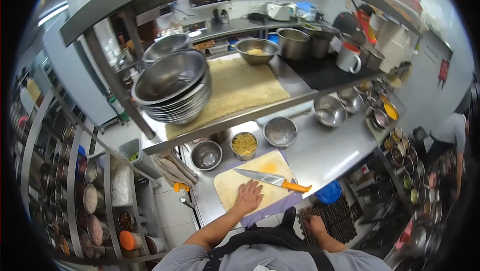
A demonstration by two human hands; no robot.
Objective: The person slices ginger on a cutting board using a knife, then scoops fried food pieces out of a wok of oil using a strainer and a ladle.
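My left hand (249, 196) lies flat on the cream cutting board (227, 186), fingers spread and holding nothing. Just beyond its fingertips a chef's knife (265, 177) with an orange handle rests across the board, and an orange stain marks the far part. A purple cloth (275, 208) sticks out from under the board. Away from the counter, my right hand (315, 225) hangs low at my side with its fingers curled in; nothing shows in it. Behind the board stands a steel container (244, 146) of shredded yellow food, between two steel bowls (206, 155) (280, 132).
Overhead, a steel shelf (250, 116) bears stacked bowls (172, 86), pots (293, 43) and a white mug (348, 58). A blue-lidded tub (328, 192) stands near a black floor mat (330, 216). Racks of containers (94, 198) line the left; another person (450, 136) bends at the right.
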